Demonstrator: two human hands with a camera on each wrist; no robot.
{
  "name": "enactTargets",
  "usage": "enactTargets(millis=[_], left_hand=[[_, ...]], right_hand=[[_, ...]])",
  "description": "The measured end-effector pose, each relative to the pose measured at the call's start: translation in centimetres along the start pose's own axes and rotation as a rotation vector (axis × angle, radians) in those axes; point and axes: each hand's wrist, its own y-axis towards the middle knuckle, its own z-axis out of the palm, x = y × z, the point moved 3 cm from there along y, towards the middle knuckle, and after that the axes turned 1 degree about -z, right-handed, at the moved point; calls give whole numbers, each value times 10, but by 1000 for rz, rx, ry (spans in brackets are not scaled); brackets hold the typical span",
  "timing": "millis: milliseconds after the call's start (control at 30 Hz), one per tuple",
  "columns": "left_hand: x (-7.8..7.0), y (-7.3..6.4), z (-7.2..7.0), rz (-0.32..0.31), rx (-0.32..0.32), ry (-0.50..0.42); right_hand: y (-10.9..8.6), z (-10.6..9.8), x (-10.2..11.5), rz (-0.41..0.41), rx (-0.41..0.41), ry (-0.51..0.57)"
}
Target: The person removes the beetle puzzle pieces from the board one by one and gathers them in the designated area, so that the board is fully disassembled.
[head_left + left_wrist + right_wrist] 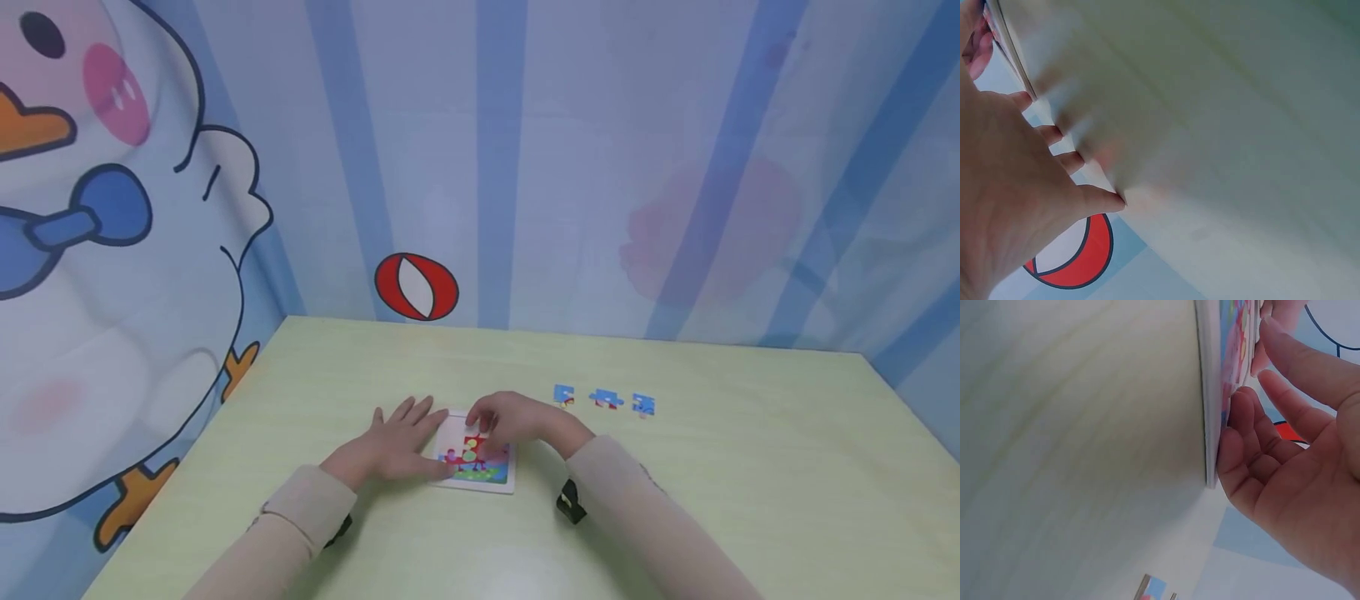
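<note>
A small jigsaw puzzle board (487, 477) with a pale frame lies on the table, part filled with a red, green and blue picture. My left hand (395, 446) rests with fingers spread at its left edge, the thumb over the lower left part. In the left wrist view the fingertips of that hand (1016, 181) touch the tabletop. Over the board's right side is my right hand (513, 419). The right wrist view shows its thumb and index finger apart with no piece visible between them, while the other fingers (1250, 459) bend against the board.
Three loose blue puzzle pieces lie right of the board: a left one (564, 393), a middle one (606, 398) and a right one (643, 404). The pale table (750, 467) meets a printed curtain (570, 208) at its back edge.
</note>
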Motion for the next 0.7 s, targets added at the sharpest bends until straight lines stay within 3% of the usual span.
enactTargets(millis=[700], left_hand=[[-1, -3, -1, 9, -14, -14]], right_hand=[[0, 8, 7, 40, 11, -112]])
